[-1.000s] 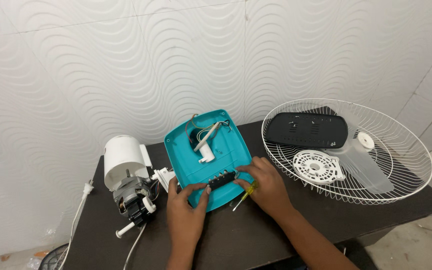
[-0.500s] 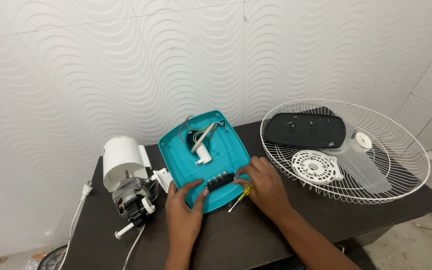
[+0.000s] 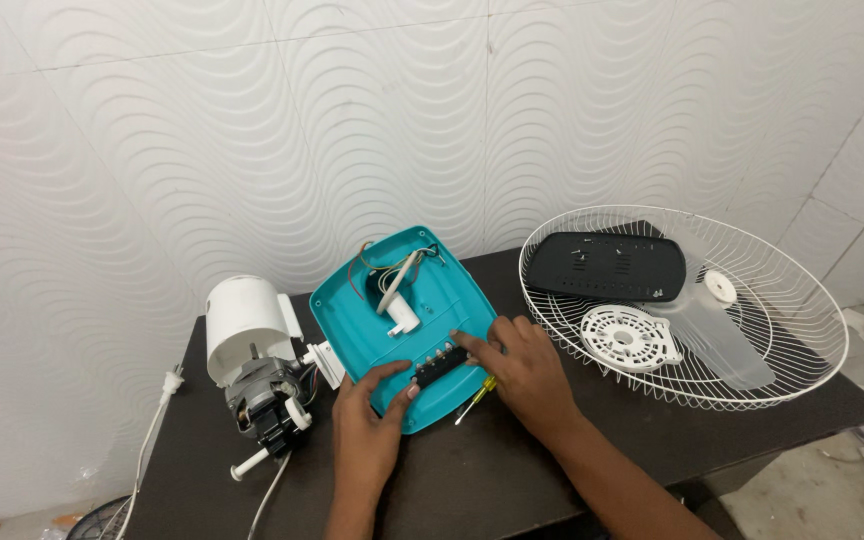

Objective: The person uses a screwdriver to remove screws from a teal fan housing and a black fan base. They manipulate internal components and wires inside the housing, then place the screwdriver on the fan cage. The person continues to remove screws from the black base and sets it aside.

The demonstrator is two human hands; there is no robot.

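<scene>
**Both hands on the black switch block in the teal fan base**

Head view only. Landmark: teal base shell (image 3: pixel 407 325), lying open-side up on the dark table (image 3: pixel 512 470), tilted so its long axis runs from near-left to far-right, with the narrower far end toward the wall.

Left hand (image 3: pixel 367 425): comes up from the near edge, palm down, fingers loosely curled, thumb and forefinger pinching the near-left end of the black switch block (image 3: pixel 440 366). Right hand (image 3: pixel 522 375): palm down, fingers extended and spread, forefinger tip pressing on the far-right end of the same block; not closed round anything.

Switch block sits inside the shell at its near edge, its long axis across the shell's width. Also inside the shell: a white tube piece (image 3: pixel 399 300) near the middle, with thin wires at the far end.

A yellow-handled screwdriver (image 3: pixel 477 395) lies just off the shell's near-right edge, partly under the right hand.

Left of the shell: white motor unit (image 3: pixel 252 350) with its white cord.

Right of the shell, well apart: wire fan guard (image 3: pixel 802 300), lying like a bowl and holding a black plate (image 3: pixel 607 265), a white vented disc (image 3: pixel 632 335) and a clear fan blade (image 3: pixel 722 340).
</scene>
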